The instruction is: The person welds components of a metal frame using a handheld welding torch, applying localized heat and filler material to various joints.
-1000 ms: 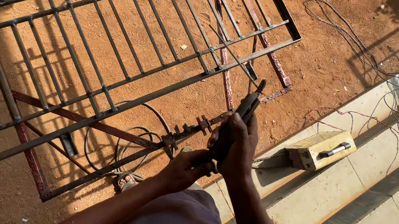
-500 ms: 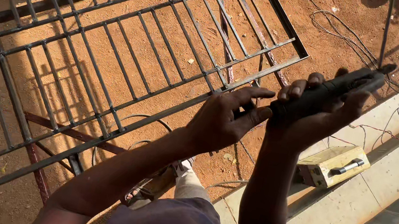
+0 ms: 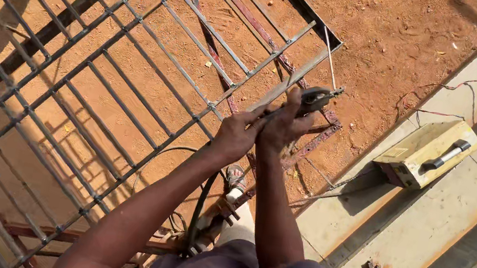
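Both hands, left hand (image 3: 237, 135) and right hand (image 3: 284, 124), clenched on electrode holder (image 3: 315, 96) over metal grille (image 3: 133, 63); red dirt ground (image 3: 394, 30)

Both arms stretch forward toward one o'clock, forearms nearly parallel; the left hand (image 3: 237, 135) and right hand (image 3: 284, 124) sit side by side, touching, fingers curled closed

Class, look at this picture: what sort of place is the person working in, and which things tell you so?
Probably an outdoor metalworking yard: a barred metal grille lies over red dirt ground, a boxy yellow welding machine with trailing cables sits on concrete, and the right hand holds an electrode holder.
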